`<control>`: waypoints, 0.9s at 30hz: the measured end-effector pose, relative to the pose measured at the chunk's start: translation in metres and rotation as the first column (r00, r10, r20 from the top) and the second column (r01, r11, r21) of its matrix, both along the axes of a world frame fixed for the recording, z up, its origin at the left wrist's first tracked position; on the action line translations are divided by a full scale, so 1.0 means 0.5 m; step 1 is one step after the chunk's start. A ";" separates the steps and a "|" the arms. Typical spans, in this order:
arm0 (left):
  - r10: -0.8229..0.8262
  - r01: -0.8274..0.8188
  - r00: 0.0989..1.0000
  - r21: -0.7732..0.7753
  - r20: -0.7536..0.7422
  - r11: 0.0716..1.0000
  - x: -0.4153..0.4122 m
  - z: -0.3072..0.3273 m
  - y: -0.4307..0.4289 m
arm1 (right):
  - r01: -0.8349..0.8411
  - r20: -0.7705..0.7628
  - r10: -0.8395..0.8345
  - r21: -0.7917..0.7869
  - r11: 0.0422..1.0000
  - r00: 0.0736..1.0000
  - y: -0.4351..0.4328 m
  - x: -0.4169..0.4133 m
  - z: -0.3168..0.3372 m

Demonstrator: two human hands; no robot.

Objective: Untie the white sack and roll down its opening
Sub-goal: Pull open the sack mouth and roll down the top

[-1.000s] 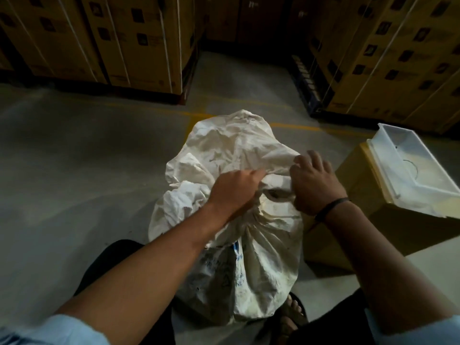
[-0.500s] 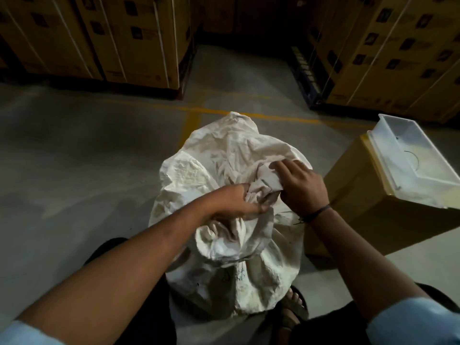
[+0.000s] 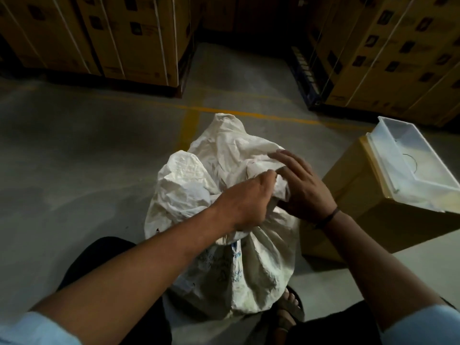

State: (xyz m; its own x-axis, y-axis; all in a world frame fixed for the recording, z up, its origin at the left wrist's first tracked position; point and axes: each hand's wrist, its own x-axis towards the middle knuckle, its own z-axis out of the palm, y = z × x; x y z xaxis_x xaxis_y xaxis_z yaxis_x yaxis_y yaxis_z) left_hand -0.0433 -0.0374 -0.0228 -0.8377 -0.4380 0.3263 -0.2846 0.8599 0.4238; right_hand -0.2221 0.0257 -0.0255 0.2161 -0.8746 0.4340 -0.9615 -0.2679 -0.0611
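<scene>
In the head view, the white sack [image 3: 224, 195] is seen standing on the grey floor [image 3: 74, 170], in the middle of the picture. It is set between the person's knees, and its top is bunched and crumpled. Blue letters are printed low on its front.

The left hand [image 3: 245, 204] is closed on the gathered cloth at the neck of the sack. The right hand [image 3: 302, 185] is laid on the sack at about 2 o'clock from the left hand. Its fingers [image 3: 283, 155] are spread flat over the cloth, and a fold is pinched under its thumb. A dark band [image 3: 329, 216] is worn on the right wrist.

Half a second ago the right hand was curled tight around a twist of cloth. Now its fingers are opened wide and stretched farther over the top. The left hand has been kept at the neck.

A brown box [image 3: 373, 220] is seen at 3 o'clock from the sack, just beside it. A clear plastic tub [image 3: 388, 135] is rested on top of that box. Tall stacks of brown cartons [image 3: 124, 33] are lined up at 11 and 1 o'clock. A yellow line [image 3: 189, 125] is painted on the floor at 12 o'clock. A sandalled foot [image 3: 290, 307] is seen at 5 o'clock, touching the sack's bottom. Part of the sack's neck is hidden by the left arm.
</scene>
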 end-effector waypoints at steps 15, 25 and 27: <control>0.246 -0.220 0.943 -0.133 0.226 0.966 -0.016 -0.051 -0.047 | 0.523 -0.087 -0.519 0.242 0.817 0.850 0.021 -0.002 0.003; 0.111 -0.185 0.973 -0.401 -0.200 0.897 -0.034 -0.052 -0.044 | 0.036 0.173 -0.195 0.653 0.757 0.966 0.065 -0.008 0.081; 0.091 -0.163 0.977 -0.396 -0.194 0.904 -0.039 -0.052 -0.034 | -0.009 0.308 -0.270 0.674 0.738 0.913 0.054 -0.005 0.067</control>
State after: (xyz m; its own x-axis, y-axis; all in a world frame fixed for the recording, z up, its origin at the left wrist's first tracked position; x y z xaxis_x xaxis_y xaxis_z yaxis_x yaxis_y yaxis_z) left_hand -0.0627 -0.0546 -0.0485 -0.7013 -0.3356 0.6290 -0.3588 0.9285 0.0954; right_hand -0.2244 0.0526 0.0079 0.0276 -0.9723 -0.2320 -0.8500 0.0993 -0.5173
